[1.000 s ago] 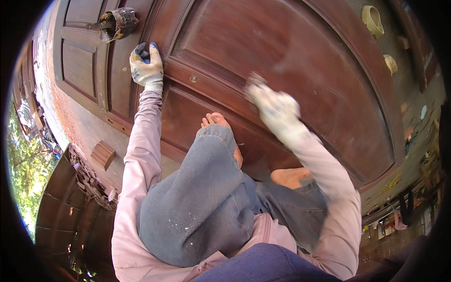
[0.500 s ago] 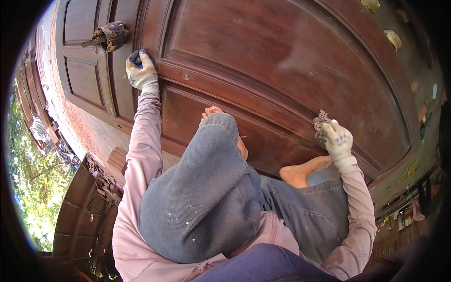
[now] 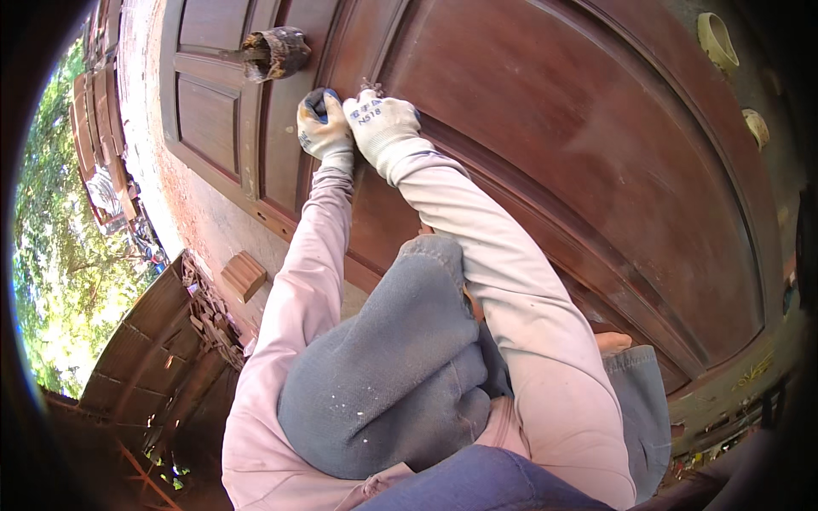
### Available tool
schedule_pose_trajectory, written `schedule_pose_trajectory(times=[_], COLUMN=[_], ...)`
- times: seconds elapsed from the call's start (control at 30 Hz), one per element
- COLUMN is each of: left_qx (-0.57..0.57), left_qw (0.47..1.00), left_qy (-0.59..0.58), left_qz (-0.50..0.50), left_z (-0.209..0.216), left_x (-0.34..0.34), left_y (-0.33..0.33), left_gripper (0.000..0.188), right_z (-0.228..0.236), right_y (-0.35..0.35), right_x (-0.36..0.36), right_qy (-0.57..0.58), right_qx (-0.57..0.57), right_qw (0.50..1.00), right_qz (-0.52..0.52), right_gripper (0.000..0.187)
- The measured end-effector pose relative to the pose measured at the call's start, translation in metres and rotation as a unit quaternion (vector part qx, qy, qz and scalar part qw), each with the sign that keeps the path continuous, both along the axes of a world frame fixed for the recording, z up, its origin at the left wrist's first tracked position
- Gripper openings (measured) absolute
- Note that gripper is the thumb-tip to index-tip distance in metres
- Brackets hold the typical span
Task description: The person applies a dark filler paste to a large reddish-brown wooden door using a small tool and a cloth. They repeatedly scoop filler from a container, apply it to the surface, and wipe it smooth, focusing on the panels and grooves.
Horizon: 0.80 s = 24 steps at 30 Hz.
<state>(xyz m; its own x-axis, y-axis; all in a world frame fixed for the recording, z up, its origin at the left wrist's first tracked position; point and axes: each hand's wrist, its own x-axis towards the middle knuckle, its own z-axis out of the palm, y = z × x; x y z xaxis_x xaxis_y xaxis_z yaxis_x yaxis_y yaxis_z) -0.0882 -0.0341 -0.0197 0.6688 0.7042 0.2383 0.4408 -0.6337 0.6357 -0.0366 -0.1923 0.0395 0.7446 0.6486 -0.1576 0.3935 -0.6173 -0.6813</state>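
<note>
A dark red-brown panelled wooden door lies in front of me. My left hand, in a white glove with a blue palm, rests on it with fingers curled in; anything inside them is hidden. Right beside it, my right hand, gloved too, presses a shaggy grey-brown wad onto the moulding between panels. Most of the wad is covered by the fingers. Just beyond my left hand is a dark, crusted container on the door, its ragged mouth facing left and a flat stick-like piece poking out.
My bent knee in grey trousers rises close to my forearms. A small brown block lies on the ground to the left of the door. Pale clogs lie past its far right edge. Stacked brown pieces stand at left.
My right hand has swept with the wad from the door's right part far left, up beside my left hand. The view has shifted; my left hand keeps its place near the container.
</note>
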Motion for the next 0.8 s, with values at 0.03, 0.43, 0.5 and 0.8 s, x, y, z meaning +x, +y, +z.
schedule_pose_trajectory(times=[0.03, 0.43, 0.5, 0.8], left_qx=[-0.001, 0.032, 0.038, -0.054], left_qw=[1.000, 0.998, 0.998, 0.989], left_qy=[-0.015, 0.043, 0.047, 0.134], left_qz=[0.000, 0.028, 0.034, 0.021], left_z=[-0.003, -0.015, -0.013, -0.001], left_x=[0.001, -0.011, -0.007, 0.028], left_y=[0.002, 0.037, 0.033, 0.030], left_gripper=[0.018, 0.033, 0.035, 0.036], right_z=[0.000, 0.061, 0.060, -0.031], right_y=[-0.006, -0.515, -0.518, -0.129], right_x=[0.000, -0.153, -0.155, -0.057], right_qy=[0.011, 0.002, -0.017, -0.145], right_qx=[0.001, -0.255, -0.240, -0.026], right_qw=[1.000, 0.967, 0.970, 0.978], right_qz=[-0.001, -0.007, -0.029, -0.149], right_gripper=[0.015, 0.015, 0.018, 0.028])
